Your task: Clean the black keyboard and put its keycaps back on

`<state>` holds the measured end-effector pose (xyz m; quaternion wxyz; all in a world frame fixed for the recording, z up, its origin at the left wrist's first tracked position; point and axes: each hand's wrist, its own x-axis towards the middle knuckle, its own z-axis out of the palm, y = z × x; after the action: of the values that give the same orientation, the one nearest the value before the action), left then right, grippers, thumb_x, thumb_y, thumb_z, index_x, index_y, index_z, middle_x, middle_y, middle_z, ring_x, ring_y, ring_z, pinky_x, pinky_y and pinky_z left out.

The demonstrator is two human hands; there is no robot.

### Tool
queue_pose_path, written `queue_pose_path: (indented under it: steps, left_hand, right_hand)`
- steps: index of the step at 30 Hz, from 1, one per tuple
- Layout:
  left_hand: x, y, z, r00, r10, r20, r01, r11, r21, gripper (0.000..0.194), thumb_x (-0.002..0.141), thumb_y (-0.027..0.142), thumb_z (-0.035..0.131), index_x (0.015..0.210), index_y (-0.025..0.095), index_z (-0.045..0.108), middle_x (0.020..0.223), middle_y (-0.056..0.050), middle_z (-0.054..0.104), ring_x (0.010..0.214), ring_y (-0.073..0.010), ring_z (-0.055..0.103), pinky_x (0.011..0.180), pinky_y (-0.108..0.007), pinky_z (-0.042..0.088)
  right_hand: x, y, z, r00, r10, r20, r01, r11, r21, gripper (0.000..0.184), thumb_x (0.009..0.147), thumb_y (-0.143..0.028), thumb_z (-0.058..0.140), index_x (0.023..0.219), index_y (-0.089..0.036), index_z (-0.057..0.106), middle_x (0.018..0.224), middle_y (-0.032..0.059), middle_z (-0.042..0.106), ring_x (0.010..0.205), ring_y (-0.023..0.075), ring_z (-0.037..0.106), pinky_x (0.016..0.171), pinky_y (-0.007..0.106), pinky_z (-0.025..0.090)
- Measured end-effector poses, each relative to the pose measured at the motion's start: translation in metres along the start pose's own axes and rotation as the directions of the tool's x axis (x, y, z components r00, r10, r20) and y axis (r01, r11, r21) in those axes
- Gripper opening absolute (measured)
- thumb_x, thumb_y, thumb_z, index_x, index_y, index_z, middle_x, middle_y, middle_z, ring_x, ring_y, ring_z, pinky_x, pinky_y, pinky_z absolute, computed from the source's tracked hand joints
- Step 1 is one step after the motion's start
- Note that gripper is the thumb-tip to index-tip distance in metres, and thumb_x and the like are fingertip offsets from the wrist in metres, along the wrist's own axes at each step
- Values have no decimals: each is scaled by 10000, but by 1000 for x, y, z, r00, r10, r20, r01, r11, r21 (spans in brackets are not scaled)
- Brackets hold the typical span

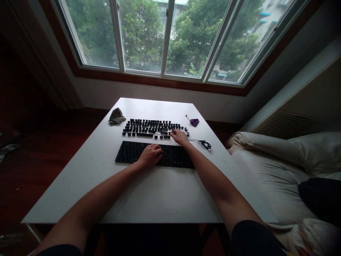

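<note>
A black keyboard (pixel 128 152) lies across the middle of the white table, many of its keycaps apparently off. My left hand (pixel 151 155) is over its middle, fingers curled together; whatever they may hold is hidden. Beyond the keyboard, loose black keycaps (pixel 145 124) stand in rows laid out like a key layout, with a long space bar (pixel 144 134) in the front row. My right hand (pixel 180 137) reaches across to the right part of these rows. Its thumb and fingers are closed around what looks like a small dark keycap.
A grey cloth (pixel 116 116) lies at the table's far left. Toward the far right are a purple cloth (pixel 194 122) and a thin stick (pixel 187 117). A coiled black cable (pixel 205 144) lies right of the keyboard. A pale sofa (pixel 269 170) adjoins the table's right side.
</note>
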<state>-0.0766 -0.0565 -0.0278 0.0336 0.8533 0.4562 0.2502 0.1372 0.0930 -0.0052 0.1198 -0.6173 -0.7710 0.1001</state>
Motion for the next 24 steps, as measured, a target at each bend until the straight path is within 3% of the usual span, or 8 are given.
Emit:
queue_pose_path:
  steps: [3, 6, 10, 15, 20, 24]
  left_hand:
    - [1, 1, 0, 1000, 2, 14, -2, 999, 46, 128, 946, 249, 560, 959, 224, 685, 1085, -70, 656, 1027, -231, 585, 946, -400, 462]
    - [2, 1, 0, 1000, 9, 25, -11, 996, 90, 133, 955, 244, 545, 936, 212, 673, 1072, -73, 656, 1008, -228, 586, 921, -389, 464]
    - [3, 1, -2, 1000, 3, 27, -7, 992, 125, 143, 962, 244, 533, 930, 205, 667, 1071, -75, 656, 1004, -227, 586, 916, -385, 458]
    - [5, -4, -4, 999, -25, 21, 22, 989, 145, 115, 941, 241, 554, 919, 209, 662, 1061, -70, 653, 998, -230, 585, 916, -386, 449]
    - [5, -12, -4, 998, -59, 4, 57, 980, 189, 110, 931, 247, 557, 904, 210, 656, 1032, -69, 648, 995, -239, 580, 895, -385, 449]
    - [3, -16, -5, 996, -85, -5, 84, 977, 197, 117, 935, 258, 553, 905, 209, 656, 1019, -71, 645, 984, -239, 581, 876, -381, 448]
  right_hand:
    - [-10, 0, -9, 995, -8, -95, 23, 987, 160, 363, 968, -510, 500, 1122, -223, 659, 1065, 87, 731, 969, 249, 654, 802, 299, 435]
    - [-22, 0, -14, 986, -78, -150, 123, 939, 322, 340, 969, -495, 475, 1050, -213, 648, 956, 57, 710, 875, 223, 632, 763, 290, 429]
    - [-44, 1, -15, 977, -177, -121, 214, 836, 506, 365, 969, -472, 429, 984, -195, 667, 849, 26, 647, 761, 180, 580, 701, 268, 440]
    - [-73, 3, -23, 940, -291, -180, 341, 768, 542, 376, 937, -502, 510, 871, -187, 703, 838, 17, 598, 761, 154, 548, 704, 257, 428]
    - [-85, 4, -27, 959, -280, -50, 249, 741, 624, 428, 883, -602, 569, 792, -191, 639, 639, -36, 525, 595, 129, 491, 576, 245, 367]
    - [-88, -2, -21, 980, -185, -73, 190, 759, 622, 453, 837, -620, 617, 695, -194, 560, 598, -34, 522, 565, 127, 485, 558, 247, 354]
